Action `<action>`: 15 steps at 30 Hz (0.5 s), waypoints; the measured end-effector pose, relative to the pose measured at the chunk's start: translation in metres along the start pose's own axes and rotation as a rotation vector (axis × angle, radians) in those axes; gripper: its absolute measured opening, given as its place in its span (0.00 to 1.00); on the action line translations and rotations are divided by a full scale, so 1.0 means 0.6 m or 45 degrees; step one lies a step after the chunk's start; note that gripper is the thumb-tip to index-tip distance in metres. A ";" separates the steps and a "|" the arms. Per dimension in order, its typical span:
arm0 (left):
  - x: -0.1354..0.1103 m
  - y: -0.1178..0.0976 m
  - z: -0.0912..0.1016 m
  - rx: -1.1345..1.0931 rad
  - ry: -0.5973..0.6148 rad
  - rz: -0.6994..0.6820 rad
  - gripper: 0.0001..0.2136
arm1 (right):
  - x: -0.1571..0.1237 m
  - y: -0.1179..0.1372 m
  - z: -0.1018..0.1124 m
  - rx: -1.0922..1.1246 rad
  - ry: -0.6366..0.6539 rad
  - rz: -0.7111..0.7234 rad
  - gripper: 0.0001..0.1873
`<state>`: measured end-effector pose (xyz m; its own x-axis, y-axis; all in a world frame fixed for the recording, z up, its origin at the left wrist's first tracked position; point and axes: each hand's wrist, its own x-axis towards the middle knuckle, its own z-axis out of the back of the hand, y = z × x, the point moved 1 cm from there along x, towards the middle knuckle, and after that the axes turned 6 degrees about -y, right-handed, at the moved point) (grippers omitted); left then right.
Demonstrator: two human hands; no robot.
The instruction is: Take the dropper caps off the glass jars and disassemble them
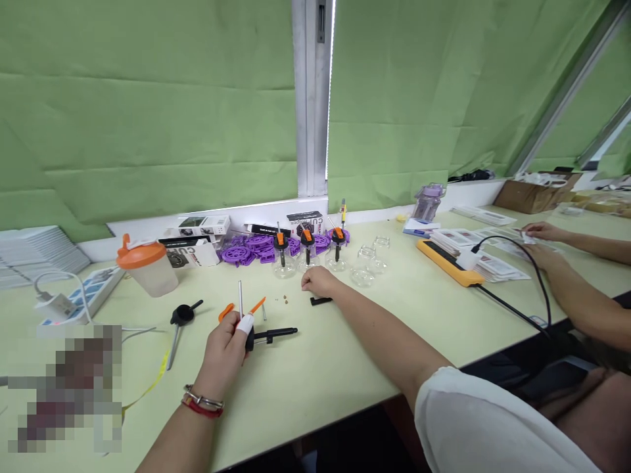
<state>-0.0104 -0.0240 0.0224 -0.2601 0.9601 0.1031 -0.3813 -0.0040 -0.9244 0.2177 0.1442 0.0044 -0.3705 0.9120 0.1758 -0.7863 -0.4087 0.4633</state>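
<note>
My left hand (227, 343), its thumb tip covered in white, is closed around a black plastic nozzle assembly (276, 334) with an upright metal tube and orange parts. Its black spout points right, above the table. Farther off, my right hand (319, 281) reaches to the tabletop with fingers curled together; what they hold, if anything, is hidden. A small black strip (321, 301) lies just below that hand. Several tiny brass-coloured bits (285, 299) are scattered to its left. Behind it stand glass jars (284, 268) with black and orange tops, and open glass jars (363, 274) stand to the right.
Purple plastic parts (241, 253) and printed boxes (197, 253) line the back wall. At left are an orange-lidded cup (152, 266), a power strip (101, 292) and another black nozzle part (184, 315). An orange-and-black power strip (446, 263) and a co-worker's hands (542, 230) are at right.
</note>
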 end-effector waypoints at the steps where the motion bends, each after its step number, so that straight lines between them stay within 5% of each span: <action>1: 0.000 0.000 0.000 -0.001 0.000 0.004 0.15 | -0.002 -0.004 0.002 0.004 0.009 0.001 0.03; 15: 0.004 0.005 0.000 0.022 0.010 -0.015 0.15 | -0.025 -0.019 0.034 -0.113 0.190 0.157 0.07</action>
<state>-0.0122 -0.0218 0.0199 -0.2488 0.9622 0.1110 -0.3997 0.0023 -0.9166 0.2423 0.1361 0.0141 -0.5304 0.8426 0.0931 -0.7686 -0.5243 0.3666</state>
